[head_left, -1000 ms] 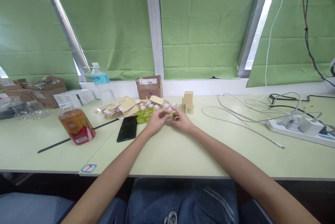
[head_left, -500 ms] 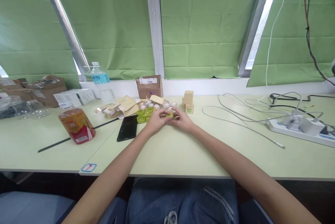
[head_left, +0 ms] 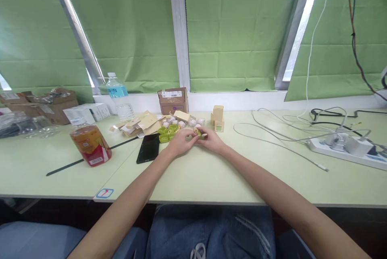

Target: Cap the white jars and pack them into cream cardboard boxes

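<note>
In front of me at the middle of the table, my left hand [head_left: 180,143] and my right hand [head_left: 211,141] meet. Their fingertips pinch a small yellow-green piece [head_left: 198,132] between them; a pale yellow loop shows at its top, and the fingers hide most of it. Left of my left hand lie several similar green cup-like pieces [head_left: 164,137] with loops. Just behind my fingers, whitish-pink balls [head_left: 182,124] sit in a clear tray. A stack of small tan boxes [head_left: 218,114] stands beyond my right hand.
A black phone [head_left: 148,148] lies left of my left forearm. Flattened cardboard [head_left: 145,122], a brown carton [head_left: 173,101], a drink bottle [head_left: 91,146] and a water bottle [head_left: 120,97] are further left or back. White cables [head_left: 281,138] and a power strip [head_left: 341,150] occupy the right.
My fingers have shifted on the green piece, and its pale loop now shows upright between the fingertips. The view has moved very slightly; the other things lie as before.
</note>
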Available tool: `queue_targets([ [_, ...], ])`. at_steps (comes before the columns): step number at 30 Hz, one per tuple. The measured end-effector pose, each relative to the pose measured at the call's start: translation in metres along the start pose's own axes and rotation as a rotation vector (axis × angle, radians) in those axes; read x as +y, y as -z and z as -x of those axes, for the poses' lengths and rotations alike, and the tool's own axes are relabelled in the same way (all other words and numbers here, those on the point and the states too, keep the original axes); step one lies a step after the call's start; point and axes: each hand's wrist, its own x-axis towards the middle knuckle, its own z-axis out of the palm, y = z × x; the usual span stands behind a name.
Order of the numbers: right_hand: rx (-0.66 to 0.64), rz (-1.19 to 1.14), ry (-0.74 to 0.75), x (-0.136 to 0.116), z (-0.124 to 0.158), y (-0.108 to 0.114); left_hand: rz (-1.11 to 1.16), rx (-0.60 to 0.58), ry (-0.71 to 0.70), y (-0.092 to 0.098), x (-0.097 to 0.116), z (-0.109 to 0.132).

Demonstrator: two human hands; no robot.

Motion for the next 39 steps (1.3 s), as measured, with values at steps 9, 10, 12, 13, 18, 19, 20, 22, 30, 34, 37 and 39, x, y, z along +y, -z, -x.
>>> queue_targets([
  [9, 0.066, 0.28, -0.064, -0.01, 0.0, 0.01, -0.251, 0.357, 0.091, 0.017, -0.017, -0.007],
  [10, 0.08, 0.344, -0.076, -0.011, 0.001, 0.011, -0.332, 0.388, 0.13, 0.025, -0.02, -0.007],
  [12, 0.09, 0.443, -0.095, -0.013, 0.002, 0.013, -0.48, 0.426, 0.236, 0.04, -0.026, -0.004],
  [13, 0.088, 0.478, -0.102, -0.014, 0.002, 0.013, -0.546, 0.443, 0.308, 0.047, -0.029, -0.002],
  [18, 0.067, 0.556, -0.086, -0.016, 0.004, 0.013, -0.727, 0.615, 0.667, 0.077, -0.046, 0.013],
  [19, 0.067, 0.553, -0.08, -0.016, 0.004, 0.013, -0.732, 0.646, 0.714, 0.082, -0.05, 0.016],
  [20, 0.067, 0.548, -0.072, -0.016, 0.004, 0.013, -0.726, 0.666, 0.76, 0.086, -0.054, 0.019],
  [22, 0.068, 0.538, -0.061, -0.014, 0.004, 0.013, -0.683, 0.661, 0.842, 0.093, -0.064, 0.024],
  [30, 0.067, 0.51, -0.028, -0.009, 0.004, 0.013, -0.601, 0.555, 0.802, 0.101, -0.085, 0.032],
  [34, 0.057, 0.503, -0.036, -0.009, 0.004, 0.013, -0.622, 0.615, 0.8, 0.106, -0.075, 0.026],
  [37, 0.047, 0.498, -0.051, -0.01, 0.003, 0.013, -0.6, 0.727, 0.706, 0.107, -0.065, 0.02],
  [39, 0.048, 0.503, -0.063, -0.009, 0.003, 0.012, -0.525, 0.805, 0.6, 0.103, -0.057, 0.016],
])
